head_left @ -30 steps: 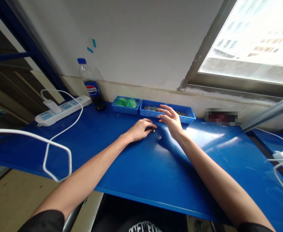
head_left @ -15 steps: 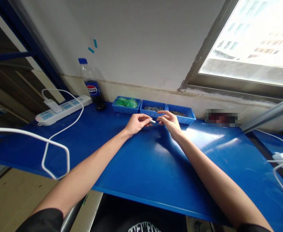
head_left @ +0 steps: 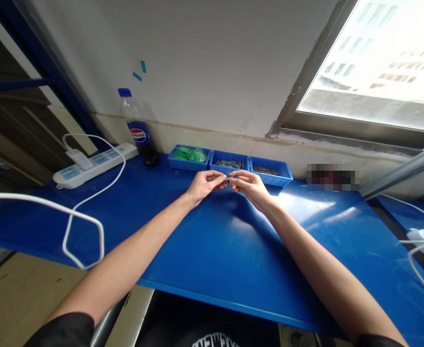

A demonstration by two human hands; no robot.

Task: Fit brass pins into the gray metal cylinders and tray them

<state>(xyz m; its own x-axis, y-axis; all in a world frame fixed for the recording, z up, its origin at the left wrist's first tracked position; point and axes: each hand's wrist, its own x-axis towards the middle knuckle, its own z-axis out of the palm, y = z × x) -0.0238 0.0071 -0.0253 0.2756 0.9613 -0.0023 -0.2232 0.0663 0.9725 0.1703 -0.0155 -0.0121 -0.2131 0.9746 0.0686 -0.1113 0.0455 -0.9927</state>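
Observation:
My left hand [head_left: 205, 185] pinches a small pale metal piece [head_left: 228, 179] between thumb and fingers, just above the blue table. From the other side my right hand [head_left: 251, 186] closes its thumb and fingertips around the same piece's right end. Most of the piece is hidden by fingertips, so its exact kind cannot be made out. Right behind the hands stand three blue bins: one with green plastic packets [head_left: 190, 154], one with grey metal parts [head_left: 230, 164], and one with small brownish metal parts [head_left: 266, 170].
A cola bottle [head_left: 138, 130] stands against the wall, left of the bins. Nearby, a white power strip [head_left: 96, 165] carries a plug, and its white cable [head_left: 68, 231] loops over the blue table [head_left: 212, 250]. A metal pole [head_left: 400, 172] slants at the right.
My right hand has moved left and its fingers have closed on the small piece's free end. My left hand stays nearly where it was, still pinching the piece.

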